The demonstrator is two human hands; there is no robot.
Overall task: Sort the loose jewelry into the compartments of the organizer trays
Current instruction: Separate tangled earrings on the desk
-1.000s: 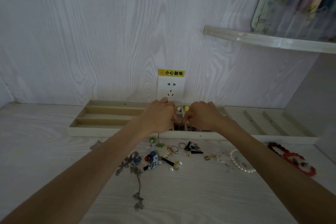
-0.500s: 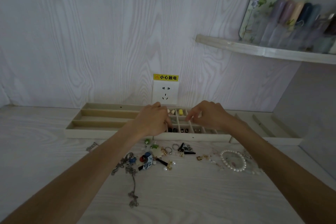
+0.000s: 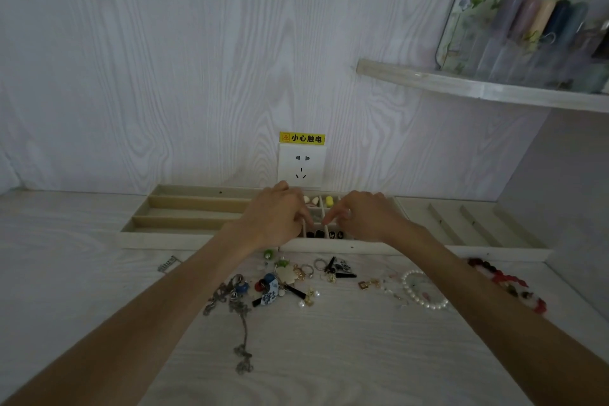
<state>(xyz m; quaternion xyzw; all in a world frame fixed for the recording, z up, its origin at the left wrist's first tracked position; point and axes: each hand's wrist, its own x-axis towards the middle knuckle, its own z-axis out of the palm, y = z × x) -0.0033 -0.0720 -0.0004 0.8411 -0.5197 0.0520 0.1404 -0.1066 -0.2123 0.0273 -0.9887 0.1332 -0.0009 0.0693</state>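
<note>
The fingers (image 3: 333, 215) of the right hand (image 3: 369, 217) are curled, with the forefinger stretched down-left toward a divider of the small-compartment tray (image 3: 349, 245); whether they pinch anything cannot be told. The left hand (image 3: 276, 217) hangs over the same tray with its fingers (image 3: 304, 219) bent downward and close together, their tips hidden behind the knuckles, so its hold cannot be told either. Between the two hands lie pale and yellow beads (image 3: 321, 200) in the back compartments and small dark pieces (image 3: 324, 235) in the front row.

To the left, touching that tray, sits a tray with long slots (image 3: 184, 208); to the right another long-slot tray (image 3: 461, 224) (partly covered by the right forearm). All stand against the wall under a white socket (image 3: 301, 166) with a yellow warning label (image 3: 302, 138).

On the bench (image 3: 82, 273), just in front of the trays, the loose jewelry lies in a heap: a grey chain (image 3: 242, 323) trailing toward the viewer, a blue-and-white fan charm (image 3: 269, 297), rings (image 3: 314, 265), a pearl bracelet (image 3: 421, 290) near the right forearm, and a red bead bracelet (image 3: 507, 283) beyond that forearm at the right edge. A small metal clip (image 3: 168, 263) lies apart at the left. A shelf (image 3: 478, 86) above right carries a clear case of coloured tubes (image 3: 540, 33)
</note>
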